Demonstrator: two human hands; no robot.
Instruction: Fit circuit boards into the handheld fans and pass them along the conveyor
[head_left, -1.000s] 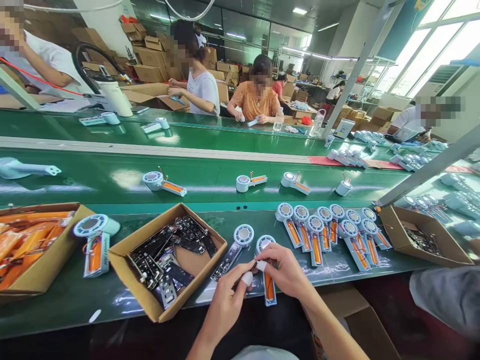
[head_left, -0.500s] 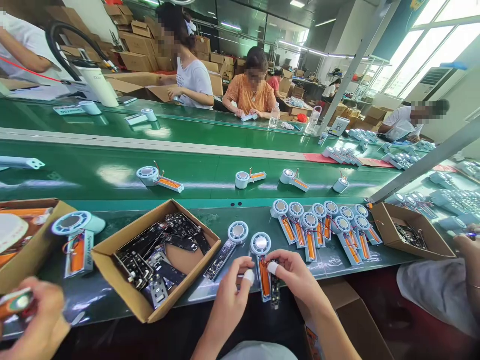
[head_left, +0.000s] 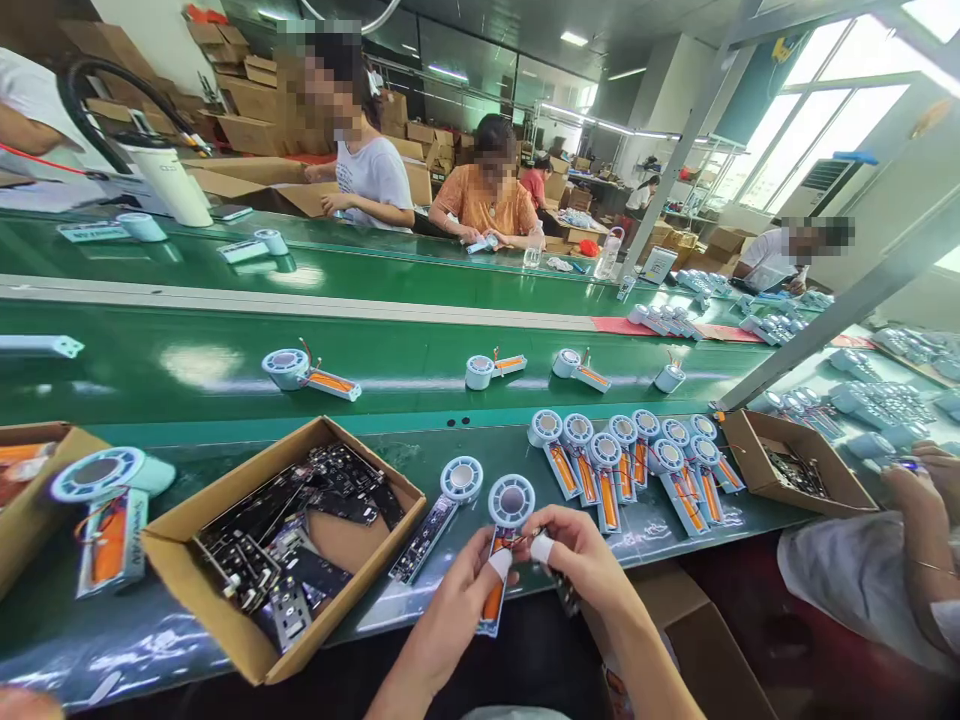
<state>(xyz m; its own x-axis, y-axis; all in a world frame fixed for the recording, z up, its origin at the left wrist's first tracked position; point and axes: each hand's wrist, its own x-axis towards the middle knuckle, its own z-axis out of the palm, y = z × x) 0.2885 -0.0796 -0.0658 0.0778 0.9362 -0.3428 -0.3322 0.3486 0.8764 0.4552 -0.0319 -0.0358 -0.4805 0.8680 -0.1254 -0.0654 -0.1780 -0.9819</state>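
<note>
Before me lies a light-blue handheld fan body (head_left: 512, 498), its round head away from me and an orange battery in its open handle. My left hand (head_left: 469, 585) is closed over the handle, thumb and fingertips pinching thin red wires by the head. A white cover wraps its thumb tip. My right hand (head_left: 581, 560), with a similar white thumb cover, is closed on a narrow black circuit board (head_left: 564, 592), which hangs below its fingers, partly hidden. Left of them lies another fan (head_left: 461, 482) with a black circuit board (head_left: 424, 540) along its handle.
A cardboard box (head_left: 169, 570) of black circuit boards stands to the left, with a fan (head_left: 105, 520) beyond it. Several fans (head_left: 604, 452) are grouped at right, near another box (head_left: 847, 492). More fans lie on the green belt (head_left: 405, 370). A co-worker's hand (head_left: 911, 490) is at far right.
My left hand has moved onto the fan's handle and now pinches the wires. My right hand has drawn closer, its board tilting. The co-worker's hand at lower left has nearly left the view.
</note>
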